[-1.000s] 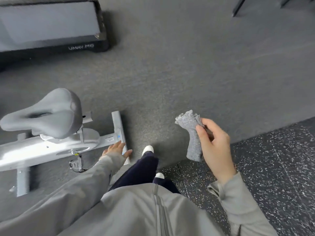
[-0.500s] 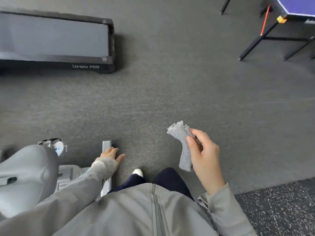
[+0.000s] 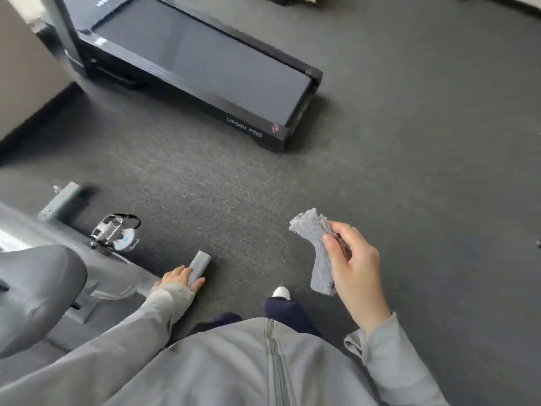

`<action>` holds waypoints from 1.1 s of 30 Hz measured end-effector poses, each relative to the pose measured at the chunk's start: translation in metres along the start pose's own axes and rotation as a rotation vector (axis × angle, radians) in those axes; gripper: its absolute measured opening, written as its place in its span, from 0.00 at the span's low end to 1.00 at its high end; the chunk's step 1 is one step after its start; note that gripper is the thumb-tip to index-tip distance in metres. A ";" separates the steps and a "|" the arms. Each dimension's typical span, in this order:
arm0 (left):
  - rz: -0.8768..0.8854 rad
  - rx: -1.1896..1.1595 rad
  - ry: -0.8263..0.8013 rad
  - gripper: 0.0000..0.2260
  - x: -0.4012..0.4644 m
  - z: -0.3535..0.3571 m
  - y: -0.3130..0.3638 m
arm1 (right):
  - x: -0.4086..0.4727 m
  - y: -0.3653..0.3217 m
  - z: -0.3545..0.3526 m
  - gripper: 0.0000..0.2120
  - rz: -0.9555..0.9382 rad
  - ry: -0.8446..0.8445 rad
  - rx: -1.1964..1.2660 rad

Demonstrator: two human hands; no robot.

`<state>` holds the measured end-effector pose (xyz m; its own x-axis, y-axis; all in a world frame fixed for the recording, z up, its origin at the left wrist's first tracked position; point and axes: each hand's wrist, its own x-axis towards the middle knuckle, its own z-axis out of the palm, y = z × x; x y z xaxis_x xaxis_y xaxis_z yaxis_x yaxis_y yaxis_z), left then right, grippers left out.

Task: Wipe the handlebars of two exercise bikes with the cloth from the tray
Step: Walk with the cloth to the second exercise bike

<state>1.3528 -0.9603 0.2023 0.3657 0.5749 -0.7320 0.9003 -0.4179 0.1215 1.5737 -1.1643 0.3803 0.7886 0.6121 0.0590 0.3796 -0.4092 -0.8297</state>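
My right hand (image 3: 352, 265) pinches a crumpled grey cloth (image 3: 314, 247) at waist height, thumb on its front. The cloth hangs down from my fingers. My left hand (image 3: 178, 280) hangs by my side with loosely curled fingers and holds nothing. Behind it, at the lower left, stands a grey exercise bike: its saddle (image 3: 38, 294), a pedal (image 3: 114, 231) and the end of its floor bar (image 3: 199, 266) show. The bike's handlebars are out of view. No tray is in view.
A black treadmill (image 3: 205, 68) lies on the dark grey carpet ahead, running from the upper left toward the middle. A beige wall (image 3: 23, 68) stands at the far left. My white shoe (image 3: 281, 292) shows below. Open carpet lies to the right.
The view has swung left and forward: the treadmill now lies closer and diagonal, the table at the upper right is gone. My right hand still holds the cloth; my left hand still hangs.
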 end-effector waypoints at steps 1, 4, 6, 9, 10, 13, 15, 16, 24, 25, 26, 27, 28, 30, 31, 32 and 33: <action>-0.021 -0.026 0.017 0.26 0.001 -0.001 0.011 | 0.018 0.004 -0.006 0.08 -0.010 -0.042 0.003; -0.067 -0.105 0.069 0.25 0.005 -0.010 0.040 | 0.072 0.013 -0.018 0.08 -0.041 -0.147 -0.004; -0.111 -0.160 0.091 0.25 0.006 -0.015 0.050 | 0.102 0.014 -0.019 0.08 -0.062 -0.202 -0.003; -0.191 -0.212 0.114 0.26 0.014 -0.022 0.054 | 0.139 0.011 -0.009 0.09 -0.081 -0.289 0.019; -0.214 -0.223 0.115 0.26 0.018 -0.025 0.054 | 0.151 0.010 -0.002 0.08 -0.089 -0.321 0.018; -0.263 -0.258 0.096 0.26 0.036 -0.033 0.053 | 0.184 0.005 0.023 0.09 -0.131 -0.413 -0.001; -0.299 -0.266 0.070 0.26 0.053 -0.044 0.050 | 0.209 -0.002 0.042 0.09 -0.144 -0.441 0.004; -0.314 -0.271 0.058 0.26 0.065 -0.051 0.049 | 0.222 -0.005 0.051 0.09 -0.146 -0.447 0.008; -0.326 -0.366 0.114 0.27 0.154 -0.157 0.035 | 0.345 -0.060 0.120 0.09 -0.224 -0.458 0.012; -0.334 -0.390 0.126 0.27 0.161 -0.172 0.030 | 0.359 -0.068 0.130 0.09 -0.242 -0.467 0.014; -0.345 -0.415 0.139 0.27 0.166 -0.185 0.026 | 0.370 -0.076 0.140 0.09 -0.255 -0.482 0.019; -0.360 -0.438 0.158 0.27 0.169 -0.194 0.023 | 0.379 -0.085 0.149 0.09 -0.265 -0.503 0.032; -0.376 -0.457 0.177 0.27 0.172 -0.202 0.018 | 0.388 -0.094 0.160 0.09 -0.276 -0.529 0.047; -0.416 -0.505 0.201 0.26 0.178 -0.212 0.009 | 0.405 -0.111 0.183 0.09 -0.301 -0.602 0.069; -0.444 -0.531 0.202 0.26 0.181 -0.215 0.005 | 0.413 -0.119 0.195 0.09 -0.314 -0.642 0.075; -0.474 -0.557 0.197 0.26 0.182 -0.216 0.002 | 0.421 -0.127 0.209 0.09 -0.332 -0.683 0.079; -0.507 -0.587 0.189 0.26 0.183 -0.216 -0.001 | 0.430 -0.134 0.222 0.09 -0.350 -0.722 0.082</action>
<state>1.4696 -0.7023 0.2134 -0.1348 0.7272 -0.6730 0.9259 0.3344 0.1759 1.7540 -0.6959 0.3938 0.1127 0.9933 -0.0267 0.4882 -0.0788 -0.8692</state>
